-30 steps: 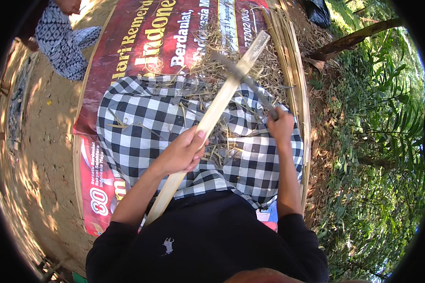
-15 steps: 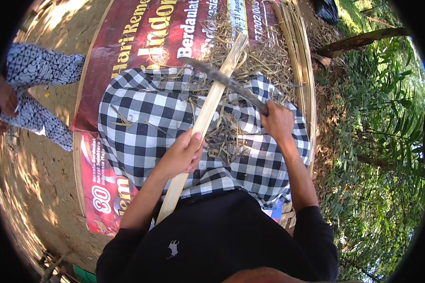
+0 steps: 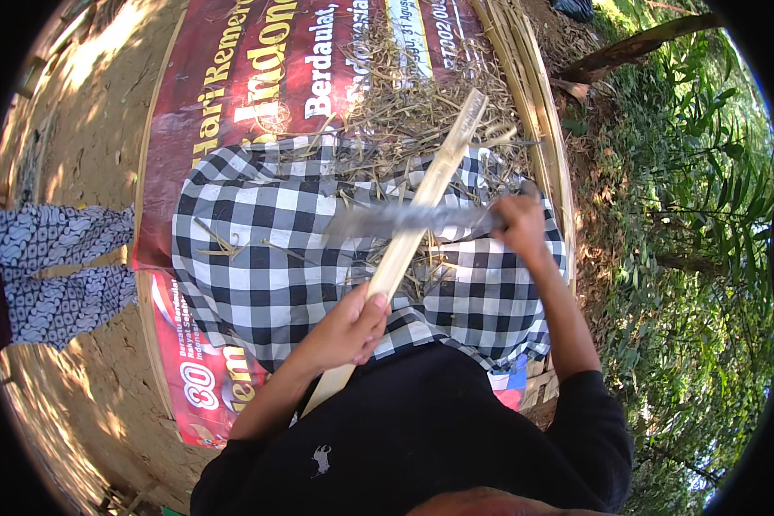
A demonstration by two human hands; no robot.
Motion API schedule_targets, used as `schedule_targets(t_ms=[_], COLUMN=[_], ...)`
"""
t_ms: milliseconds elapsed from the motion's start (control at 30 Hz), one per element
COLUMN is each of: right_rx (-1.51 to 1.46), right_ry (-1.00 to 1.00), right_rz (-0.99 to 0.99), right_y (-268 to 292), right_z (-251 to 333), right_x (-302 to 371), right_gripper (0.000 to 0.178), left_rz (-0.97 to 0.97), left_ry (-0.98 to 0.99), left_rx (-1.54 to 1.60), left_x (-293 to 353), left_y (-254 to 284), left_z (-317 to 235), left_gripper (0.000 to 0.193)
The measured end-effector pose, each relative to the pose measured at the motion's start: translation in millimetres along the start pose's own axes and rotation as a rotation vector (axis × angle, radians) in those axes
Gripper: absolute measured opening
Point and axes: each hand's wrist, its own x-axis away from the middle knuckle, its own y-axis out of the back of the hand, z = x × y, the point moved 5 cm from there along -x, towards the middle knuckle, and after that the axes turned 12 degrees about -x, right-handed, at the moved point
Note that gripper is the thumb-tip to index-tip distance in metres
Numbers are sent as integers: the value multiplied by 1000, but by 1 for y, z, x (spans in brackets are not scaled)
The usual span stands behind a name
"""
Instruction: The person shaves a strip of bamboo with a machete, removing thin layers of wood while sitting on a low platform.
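My left hand (image 3: 353, 329) is wrapped around a pale bamboo strip (image 3: 441, 175), which slants from my lap up to the far right. In my right hand (image 3: 520, 225) is the handle of a machete (image 3: 365, 224). Its dark blade, smeared by motion, lies crosswise over the strip, beyond my left hand. Whether its edge bites into the strip cannot be made out. Under both hands a black-and-white checked cloth (image 3: 267, 215) covers my legs, with dark and pale shavings (image 3: 224, 243) scattered on it.
A red printed banner (image 3: 176, 142) covers the platform I sit on, with a heap of shavings (image 3: 404, 107) on it. Bamboo slats (image 3: 537, 95) edge the platform at the right. Another person's patterned trousers (image 3: 69, 236) show at the left. Green plants (image 3: 688, 258) grow at the right.
The machete has come down along the strip toward my left hand and turned almost level. The strip's far end has shifted right and nearer. The other person has moved nearer along the left side.
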Motion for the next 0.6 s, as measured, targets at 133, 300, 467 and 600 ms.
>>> schedule_targets(t_ms=[133,300,467,600], right_rx=[244,172,181,315], right_ry=[-699,-427,-640,-1029], right_rz=[181,86,-152,-12], right_y=[22,24,73,88], right_z=[-68,-17,-66,-59], right_x=[-2,17,109,124], right_gripper=[19,20,17,21], left_rz=[-10,57,215,242], left_ry=[37,80,127,180], left_rx=[11,5,-156,-187], left_x=[-26,-29,-28,-53], left_y=[-3,-9,-45,-51], left_z=[12,-1,-17,-16], left_gripper=[30,26,28,29])
